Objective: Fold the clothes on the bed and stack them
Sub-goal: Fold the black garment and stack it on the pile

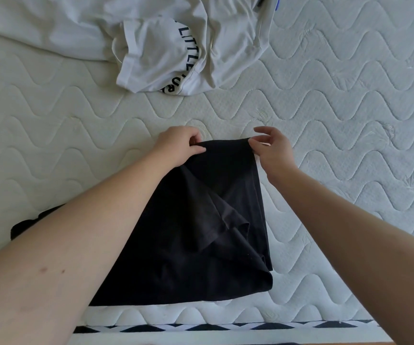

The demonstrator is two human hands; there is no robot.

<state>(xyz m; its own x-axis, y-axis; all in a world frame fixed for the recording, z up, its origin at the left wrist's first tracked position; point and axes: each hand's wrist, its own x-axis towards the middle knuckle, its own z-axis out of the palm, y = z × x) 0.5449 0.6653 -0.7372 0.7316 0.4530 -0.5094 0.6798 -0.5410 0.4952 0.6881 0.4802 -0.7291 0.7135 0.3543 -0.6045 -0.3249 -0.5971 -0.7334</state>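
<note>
On the mattress (325,120), each hand pinches the black garment's (201,232) far edge.

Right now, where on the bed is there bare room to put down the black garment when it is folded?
Bare mattress lies right of the black garment and right hand, and in the strip between both hands and the white shirt. Left of the left hand is bare too. The top is crowded by the shirt.
</note>
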